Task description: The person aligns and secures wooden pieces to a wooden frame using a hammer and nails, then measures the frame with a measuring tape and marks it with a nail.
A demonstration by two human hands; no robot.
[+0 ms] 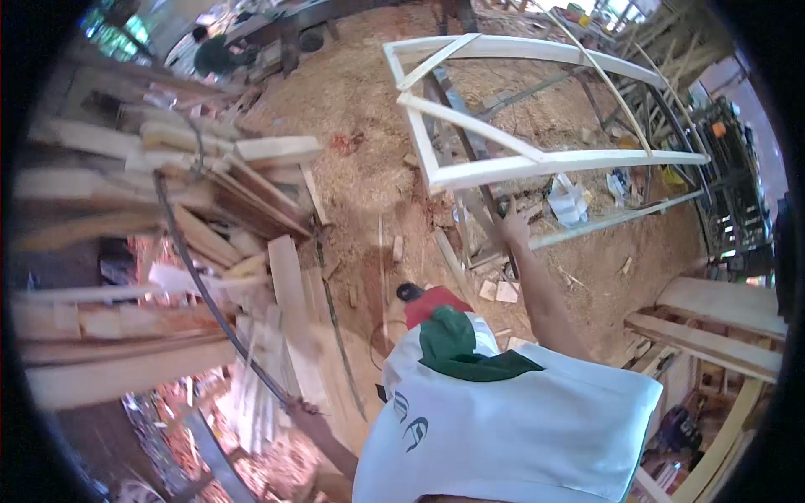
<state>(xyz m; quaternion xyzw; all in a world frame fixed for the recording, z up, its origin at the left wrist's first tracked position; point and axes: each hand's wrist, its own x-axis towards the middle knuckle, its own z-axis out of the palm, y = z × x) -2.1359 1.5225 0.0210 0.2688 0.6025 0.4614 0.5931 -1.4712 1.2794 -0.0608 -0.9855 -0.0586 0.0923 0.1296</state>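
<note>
My left hand (307, 417) is low at the left, closed around the lower end of a long, dark, curved cable or hose (199, 283). The cable runs up past the stacked boards. Stretched forward, my right hand (513, 225) is beside a dark support bar (470, 149) below the near corner of a pale wooden frame (486, 170). Its fingers are bent around a small dark object, too unclear to name. The frame has long side rails and short diagonal braces, and it lies raised on dark supports.
Stacked planks (272, 151) and loose boards (289, 310) crowd the left side. Sawdust covers the ground (360, 109). A white bag (568, 201) lies under the frame. More timber (708, 339) stands at right. A person (216, 57) is at the back left.
</note>
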